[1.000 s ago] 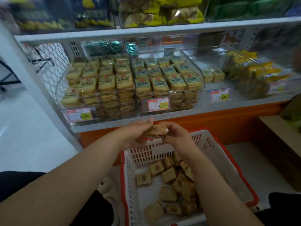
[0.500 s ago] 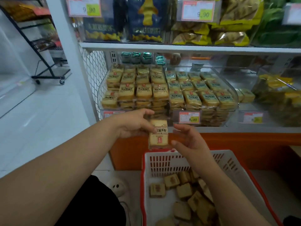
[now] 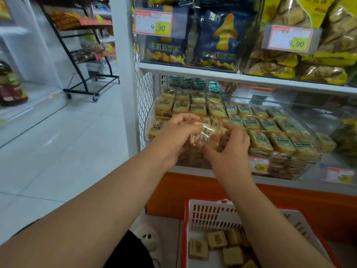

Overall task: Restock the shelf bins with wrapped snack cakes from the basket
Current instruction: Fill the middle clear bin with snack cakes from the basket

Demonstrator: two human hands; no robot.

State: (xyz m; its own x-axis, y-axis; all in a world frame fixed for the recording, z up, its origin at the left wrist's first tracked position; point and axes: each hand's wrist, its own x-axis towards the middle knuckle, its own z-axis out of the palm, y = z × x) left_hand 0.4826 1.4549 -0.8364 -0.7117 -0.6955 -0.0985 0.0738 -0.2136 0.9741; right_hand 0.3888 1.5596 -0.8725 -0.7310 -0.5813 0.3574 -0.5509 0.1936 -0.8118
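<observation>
"9.90" on two upper price tags (image 3: 153, 22); "8.00" on lower tag (image 3: 258, 165)

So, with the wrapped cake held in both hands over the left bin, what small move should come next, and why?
Probably lower the wrapped cake onto the front row of the left bin and let go. Both the left hand and the right hand hold it just above the cakes stacked there, and the basket below still has more cakes to bring up.

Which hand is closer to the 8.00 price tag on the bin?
The right hand. It sits just up and left of the 8.00 price tag. The left hand is farther left, on the other side of the wrapped snack cake both hands hold.
</observation>
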